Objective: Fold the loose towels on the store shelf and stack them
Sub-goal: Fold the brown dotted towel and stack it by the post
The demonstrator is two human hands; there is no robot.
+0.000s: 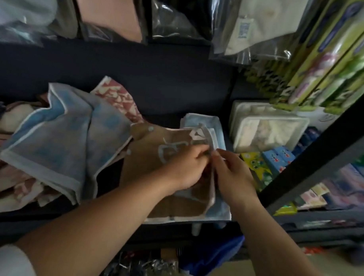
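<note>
A brown towel with a pale blue printed figure lies across the dark shelf, partly over a stack of folded light blue towels. My left hand and my right hand meet at the brown towel's right edge, both pinching the cloth there. A loose blue towel with white borders is heaped to the left, over a red and white patterned towel and pink and cream towels.
Clear-packaged white items and small colourful boxes sit right of the stack. A dark shelf post slants across the right. Bagged goods hang above, and green boxes stand at the upper right.
</note>
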